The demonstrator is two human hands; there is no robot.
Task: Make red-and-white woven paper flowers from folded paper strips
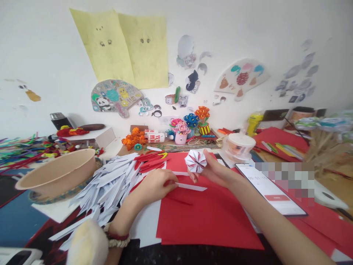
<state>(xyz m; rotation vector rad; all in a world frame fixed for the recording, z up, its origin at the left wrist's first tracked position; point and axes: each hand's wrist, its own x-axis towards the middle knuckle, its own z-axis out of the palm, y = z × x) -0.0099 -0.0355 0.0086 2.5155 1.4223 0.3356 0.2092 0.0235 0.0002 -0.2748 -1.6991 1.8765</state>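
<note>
Gripping white paper strip (193,187) in left hand (160,184), pleated paper ball (195,161) in right hand (214,170). Apparently readying strip; next, align carefully.

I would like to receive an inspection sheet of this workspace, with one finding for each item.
Surface: red sheets over white paper on a dark tabletop.
Job's things: folded red-and-white paper ball; single white strip.
Clutter: heaped loose strips, beige bowl, phone.
Hands: right hand holds the paper ball; left hand has fingertips at the single white strip's end, grip unclear.
Cables: possible dark cord, right edge; uncertain.
Surroundings: wall with yellow sheets and decorated fans.
</note>
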